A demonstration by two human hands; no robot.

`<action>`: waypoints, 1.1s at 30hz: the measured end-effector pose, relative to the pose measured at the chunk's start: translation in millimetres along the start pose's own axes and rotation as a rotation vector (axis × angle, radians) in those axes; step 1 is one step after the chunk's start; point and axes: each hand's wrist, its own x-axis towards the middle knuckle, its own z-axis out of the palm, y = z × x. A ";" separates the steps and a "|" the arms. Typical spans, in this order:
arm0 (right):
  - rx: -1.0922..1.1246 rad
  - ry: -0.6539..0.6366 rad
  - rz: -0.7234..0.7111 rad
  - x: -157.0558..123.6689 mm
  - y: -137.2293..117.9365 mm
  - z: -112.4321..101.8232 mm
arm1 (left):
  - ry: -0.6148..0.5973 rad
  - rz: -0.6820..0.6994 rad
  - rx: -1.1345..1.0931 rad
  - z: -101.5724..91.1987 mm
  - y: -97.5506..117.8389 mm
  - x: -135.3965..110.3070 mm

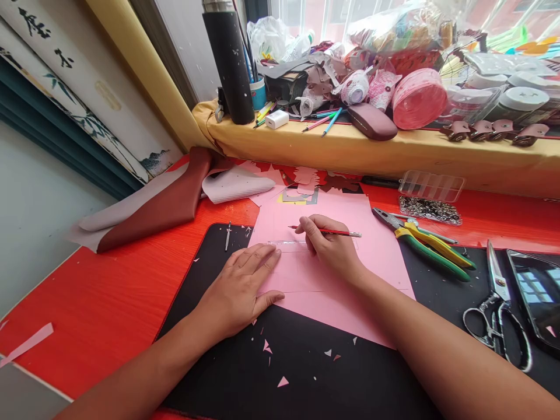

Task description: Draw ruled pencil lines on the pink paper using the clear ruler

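Note:
A pink sheet [336,309] with thin ruled lines lies on a black mat [332,379]. My left hand [247,280] rests flat on the sheet's left part, fingers stretched out, the fingertips at the left end of a clear ruler [291,246]. Between the fingers of my right hand [326,242] is a red and black pencil [339,232]; its point faces left, just above the ruler. Part of the ruler is hidden under my right hand. I cannot tell whether the pencil's point touches the sheet.
Pliers [431,248], scissors [499,309] and a phone [536,291] lie at the right. Behind them stands an open box of small metal pieces [431,210]. Folded brown material [161,210] lies at the left. A black flask [230,67] stands on the crowded ledge [297,143].

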 end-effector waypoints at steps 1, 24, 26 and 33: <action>0.000 -0.001 0.001 0.1 0.2 0.1 | 0.000 0.000 -0.003 -0.2 0.1 0.2; 0.036 -0.070 -0.002 -7.5 -6.8 7.1 | 0.004 0.012 -0.002 -1.2 1.1 1.0; 0.040 -0.093 0.007 -8.4 -8.0 8.3 | 0.005 0.015 -0.001 -1.4 1.2 1.0; 0.088 -0.103 0.034 -8.6 -11.9 10.7 | -0.001 0.005 -0.029 -0.8 0.9 1.3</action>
